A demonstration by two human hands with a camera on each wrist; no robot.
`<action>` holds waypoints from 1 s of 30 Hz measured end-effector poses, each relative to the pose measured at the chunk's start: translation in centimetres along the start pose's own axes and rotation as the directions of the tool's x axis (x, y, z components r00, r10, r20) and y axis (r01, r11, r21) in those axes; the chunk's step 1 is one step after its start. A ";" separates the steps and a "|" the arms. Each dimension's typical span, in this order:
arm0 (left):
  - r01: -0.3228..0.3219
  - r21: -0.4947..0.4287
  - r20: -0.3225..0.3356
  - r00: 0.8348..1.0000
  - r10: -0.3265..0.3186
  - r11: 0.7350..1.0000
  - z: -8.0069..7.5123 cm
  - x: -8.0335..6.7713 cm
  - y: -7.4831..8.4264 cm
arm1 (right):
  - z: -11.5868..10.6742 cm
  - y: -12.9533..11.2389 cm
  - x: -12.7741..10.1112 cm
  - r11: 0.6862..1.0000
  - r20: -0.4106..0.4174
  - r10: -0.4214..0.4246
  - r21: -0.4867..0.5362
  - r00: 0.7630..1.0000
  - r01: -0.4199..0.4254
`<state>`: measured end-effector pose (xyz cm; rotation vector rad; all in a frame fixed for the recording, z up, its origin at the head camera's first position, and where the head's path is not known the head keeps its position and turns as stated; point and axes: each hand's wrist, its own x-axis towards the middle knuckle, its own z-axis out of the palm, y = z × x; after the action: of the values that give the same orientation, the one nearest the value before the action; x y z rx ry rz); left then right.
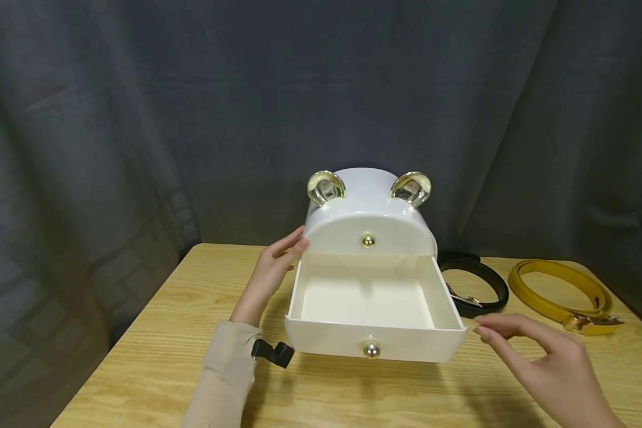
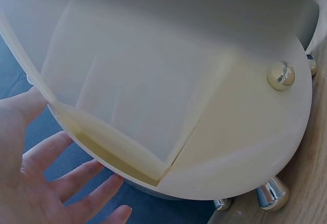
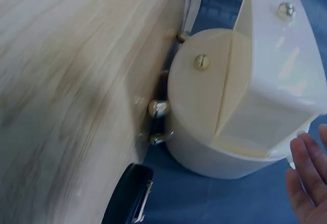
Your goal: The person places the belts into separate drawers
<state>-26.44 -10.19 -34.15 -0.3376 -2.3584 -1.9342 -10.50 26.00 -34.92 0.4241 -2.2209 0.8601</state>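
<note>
A white box (image 1: 366, 208) with two gold bear ears stands on the wooden table, its middle drawer (image 1: 374, 346) pulled far out and bare inside. My left hand (image 1: 267, 273) rests against the box's left side, thumb near the front edge; in the left wrist view its fingers (image 2: 87, 180) are spread along the wall. My right hand (image 1: 548, 356) is beside the drawer's front right corner, thumb and index fingertips close together and nothing between them. In the right wrist view, the right fingers (image 3: 309, 165) extend close beside the drawer.
Right of the box lies a coiled black belt (image 1: 494, 279), then a coiled yellow belt (image 1: 529, 291) with a gold buckle near the table's right edge. Short metallic feet (image 3: 158, 108) hold the box up. A dark curtain (image 1: 246, 119) hangs behind the table.
</note>
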 end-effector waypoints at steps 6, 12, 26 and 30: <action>-0.002 0.013 -0.004 1.000 0.002 1.000 0.0 -0.1 0.2 | -0.3 1.5 0.4 0.999 0.039 0.054 0.001 0.998 -0.054; -0.009 0.019 0.000 1.000 0.009 1.000 0.0 -0.1 0.0 | -0.3 3.2 0.9 0.997 0.061 0.069 0.023 0.996 -0.071; 0.003 0.021 -0.008 1.000 -0.002 1.000 0.0 -0.1 0.1 | 0.7 7.3 3.1 0.997 0.152 0.074 -0.018 0.986 -0.072; 0.010 0.027 -0.007 1.000 -0.009 1.000 0.0 -0.1 0.1 | 1.1 8.6 3.6 0.995 0.191 0.100 -0.006 0.977 -0.100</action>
<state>-26.35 -10.16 -34.11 -0.3182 -2.3840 -1.9025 -17.98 31.28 -36.83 0.4147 -2.4352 0.9091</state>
